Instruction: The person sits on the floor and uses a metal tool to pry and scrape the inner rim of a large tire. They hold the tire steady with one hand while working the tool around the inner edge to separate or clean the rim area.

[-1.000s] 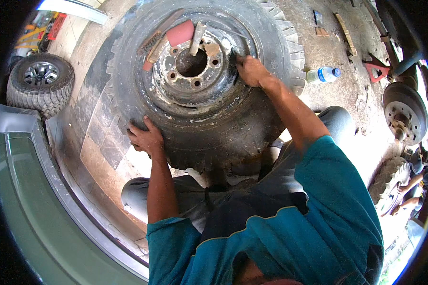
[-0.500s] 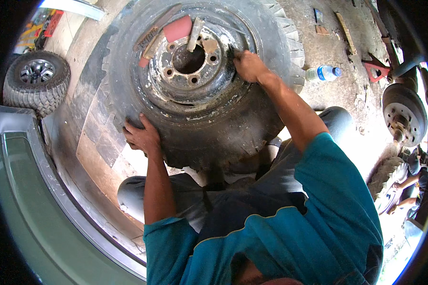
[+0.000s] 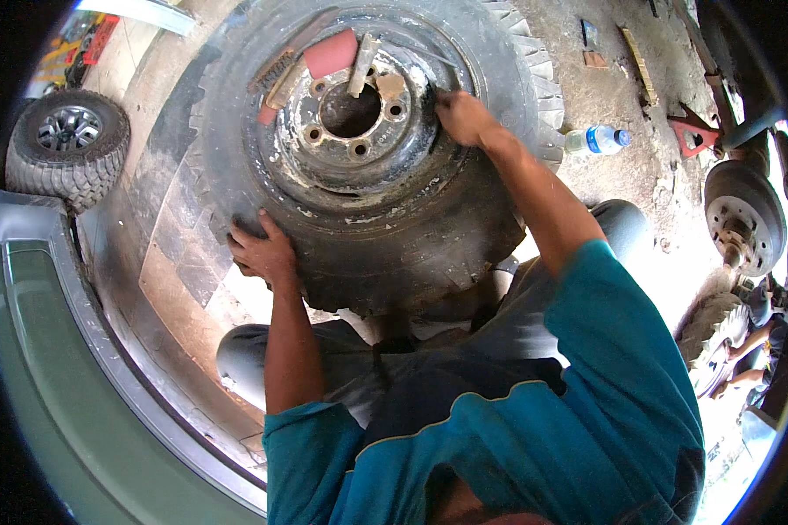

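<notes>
A big treaded tyre (image 3: 394, 262) on a worn steel wheel rim (image 3: 324, 179) lies in front of me. My left hand (image 3: 267, 254) rests with spread fingers on the tyre's near left sidewall. At the right of the rim, my right hand (image 3: 466, 118) is closed, its fingertips against the dark metal; what it holds, if anything, is hidden. On the far side of the rim lie a wire brush (image 3: 276, 68), a red sheet (image 3: 331, 54) that looks like sandpaper, a folded pale strip (image 3: 363, 66) and a small brown scrap (image 3: 391, 86).
A water bottle (image 3: 597, 140) lies right of the tyre, with a red metal stand (image 3: 693, 134) beyond. Far right are a brake drum (image 3: 744, 219) and another person's arm (image 3: 749, 341). A second wheel (image 3: 68, 144) and a green vehicle panel (image 3: 70, 376) are at left.
My right hand has shifted very slightly along the right of the rim, still closed. My left hand stays in place on the tyre.
</notes>
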Tool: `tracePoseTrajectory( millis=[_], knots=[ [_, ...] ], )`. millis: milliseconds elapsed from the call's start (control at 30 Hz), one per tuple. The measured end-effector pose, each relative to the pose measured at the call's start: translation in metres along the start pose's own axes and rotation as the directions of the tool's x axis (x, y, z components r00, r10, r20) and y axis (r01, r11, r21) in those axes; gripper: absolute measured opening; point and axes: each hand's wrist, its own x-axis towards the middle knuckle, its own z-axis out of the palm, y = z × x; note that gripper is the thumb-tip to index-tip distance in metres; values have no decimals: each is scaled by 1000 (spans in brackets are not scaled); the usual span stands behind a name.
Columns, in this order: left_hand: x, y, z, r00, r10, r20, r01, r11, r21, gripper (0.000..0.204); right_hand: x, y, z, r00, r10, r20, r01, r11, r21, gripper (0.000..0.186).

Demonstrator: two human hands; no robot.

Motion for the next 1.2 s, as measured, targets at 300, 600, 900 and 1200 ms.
tracePoseTrajectory(
  millis=[300, 600, 900, 1200],
  knots=[
    [-1, 4, -4, 1000, 6, 14, -5, 999, -32, 74, 4, -18, -13, 995, 93, 45, -94, 995, 30, 34],
    [-4, 11, -12, 998, -11, 68, 16, 998, -64, 75, 4, -30, -15, 981, 189, 49, -191, 982, 17, 42],
    [-3, 7, -16, 998, -27, 52, 29, 999, -45, 73, -29, -37, -31, 923, 351, -159, -286, 900, 329, 55],
    [-2, 1, -5, 1000, -22, 15, 22, 999, 34, 76, -29, -55, -22, 797, 318, -514, -232, 946, 227, 35]
  ],
)
